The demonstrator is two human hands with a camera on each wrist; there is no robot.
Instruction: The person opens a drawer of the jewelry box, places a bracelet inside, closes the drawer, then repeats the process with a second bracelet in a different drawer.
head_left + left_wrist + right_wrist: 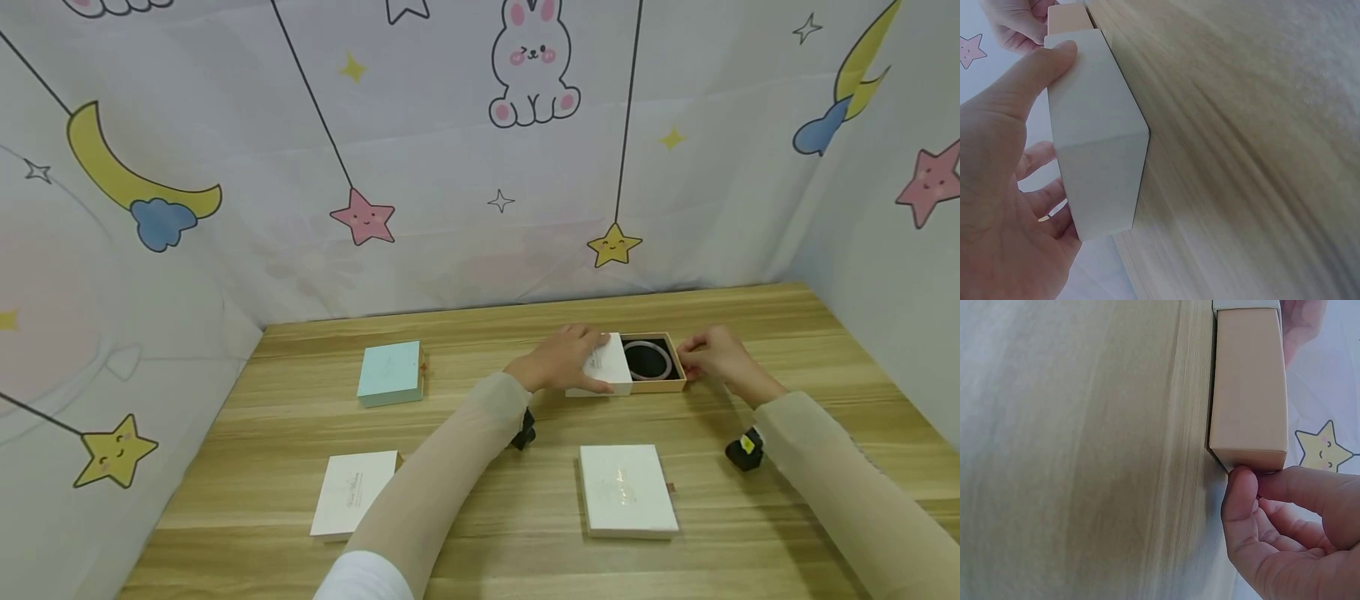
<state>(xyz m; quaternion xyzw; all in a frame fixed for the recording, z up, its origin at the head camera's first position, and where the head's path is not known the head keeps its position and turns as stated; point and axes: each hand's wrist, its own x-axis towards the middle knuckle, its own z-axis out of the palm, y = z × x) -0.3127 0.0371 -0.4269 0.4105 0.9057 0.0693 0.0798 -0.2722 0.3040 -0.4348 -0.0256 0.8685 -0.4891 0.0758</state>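
At the back right of the table, a white drawer gift box has its sleeve (617,364) on the left and its tan drawer (657,386) slid partway out to the right. Inside, on a black lining, lies a pale purplish bangle (664,359), partly under the sleeve. My left hand (558,358) grips the sleeve, thumb (1063,57) on the front side and fingers behind. At the drawer's right end my right hand (1285,519) pinches with thumb and forefinger; whatever pull tab lies between them is hidden. The box rests on the wooden table.
A light blue box (390,372) stands back left. At the front are a white box (352,493), partly behind my left sleeve, and another white box (627,490) with a small brown tab. A patterned white curtain (450,275) borders the table's back edge.
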